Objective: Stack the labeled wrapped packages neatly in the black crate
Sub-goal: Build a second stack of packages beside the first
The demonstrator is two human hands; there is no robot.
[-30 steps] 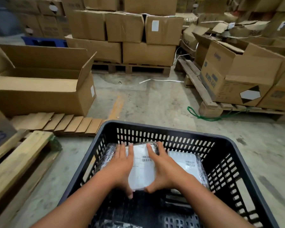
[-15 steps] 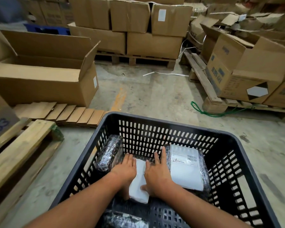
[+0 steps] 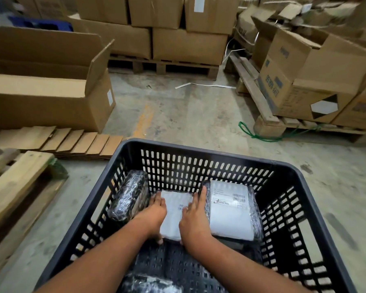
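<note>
A black slotted crate (image 3: 209, 152) stands on the concrete floor in front of me. Flat on its bottom, by the far wall, lies a wrapped package with a white label (image 3: 174, 210). My left hand (image 3: 154, 212) grips its left edge and my right hand (image 3: 195, 218) its right edge, fingers over the top. To the right lies a second labelled package (image 3: 231, 210), face up. A third package in black wrap (image 3: 129, 195) leans against the crate's left wall. Another wrapped package (image 3: 150, 284) shows at the near bottom, partly cut off.
An open cardboard box (image 3: 49, 96) and flattened cardboard (image 3: 72, 142) sit left of the crate, with a wooden pallet (image 3: 15, 187) nearer me. Pallets stacked with boxes (image 3: 178, 43) stand behind and at the right (image 3: 304, 81). A green cord (image 3: 260, 136) lies on the floor.
Both hands have lowered the labelled package from above the crate down to its bottom, between the leaning package and the right one. The view has tilted downward.
</note>
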